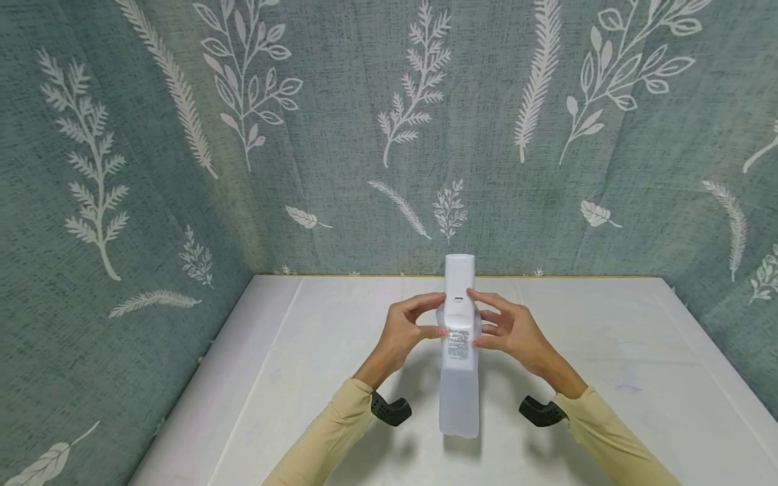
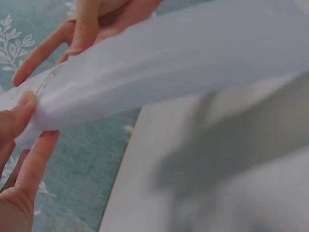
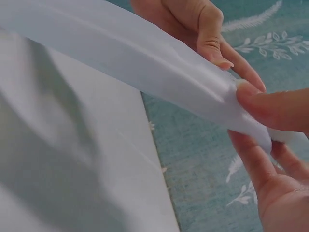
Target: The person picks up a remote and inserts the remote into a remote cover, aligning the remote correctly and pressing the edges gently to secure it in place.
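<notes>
A long white device, which looks like a remote control (image 1: 460,273), points away from me with a small latch mark and a printed label on the face towards me. Its near part sits inside a translucent plastic sleeve (image 1: 458,405) that extends past it towards me. My left hand (image 1: 404,327) pinches the left edge, thumb beside the label and fingers higher up. On the opposite edge my right hand (image 1: 510,331) pinches in the same way. Both wrist views show the sleeve (image 2: 159,63) (image 3: 130,53) stretched between the hands, close over its shadow.
A white table (image 1: 316,337) lies under the hands. Green-blue fabric with white leaf prints (image 1: 340,135) hangs behind it and along both sides. Black curved pieces (image 1: 392,410) (image 1: 541,412) stick out from the two cuffs.
</notes>
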Demonstrator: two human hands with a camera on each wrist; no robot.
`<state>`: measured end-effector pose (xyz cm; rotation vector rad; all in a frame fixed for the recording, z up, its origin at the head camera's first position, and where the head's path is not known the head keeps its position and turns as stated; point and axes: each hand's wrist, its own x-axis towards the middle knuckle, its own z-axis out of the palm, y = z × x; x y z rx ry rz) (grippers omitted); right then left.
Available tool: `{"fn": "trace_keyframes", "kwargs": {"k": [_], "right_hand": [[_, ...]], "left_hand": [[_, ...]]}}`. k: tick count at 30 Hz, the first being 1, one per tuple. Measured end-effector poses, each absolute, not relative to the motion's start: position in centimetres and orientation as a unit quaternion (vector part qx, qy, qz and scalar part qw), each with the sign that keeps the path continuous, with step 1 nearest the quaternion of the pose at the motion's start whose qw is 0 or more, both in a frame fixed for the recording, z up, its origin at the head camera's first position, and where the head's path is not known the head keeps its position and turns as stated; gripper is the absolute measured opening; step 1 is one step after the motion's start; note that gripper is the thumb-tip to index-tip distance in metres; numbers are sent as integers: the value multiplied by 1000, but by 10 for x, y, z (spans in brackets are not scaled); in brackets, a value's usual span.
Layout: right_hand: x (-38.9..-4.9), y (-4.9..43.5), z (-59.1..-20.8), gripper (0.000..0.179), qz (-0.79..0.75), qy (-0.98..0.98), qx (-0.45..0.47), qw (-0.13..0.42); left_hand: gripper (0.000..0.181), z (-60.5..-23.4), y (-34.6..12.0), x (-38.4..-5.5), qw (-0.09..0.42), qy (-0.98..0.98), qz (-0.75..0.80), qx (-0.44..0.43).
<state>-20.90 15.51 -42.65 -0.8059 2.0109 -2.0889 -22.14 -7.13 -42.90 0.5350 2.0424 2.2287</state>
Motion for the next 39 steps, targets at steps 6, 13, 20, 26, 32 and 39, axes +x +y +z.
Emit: {"fn": "trace_keyframes", "kwargs": {"k": [6,13,20,26,32,39], "right_hand": [[-208,154,-422,85,-673,682,-280,60],[-209,153,-419,87,-662,690,-287,55],[-208,154,-415,88,-671,683,-281,72],[-208,156,-415,88,-673,681,-278,80],[-207,157,-416,87,-674,683,-271,79],[-206,158,-416,86,-681,678,-263,79]], "left_hand": [[57,-428,-74,-222,53,680,703,202],[68,-424,-76,-222,56,679,692,237],[82,-418,-76,-223,89,680,688,237],[81,-414,-75,-221,88,681,693,219],[81,-416,-74,-223,91,677,700,209],[81,-416,-73,-225,103,675,700,211]]}}
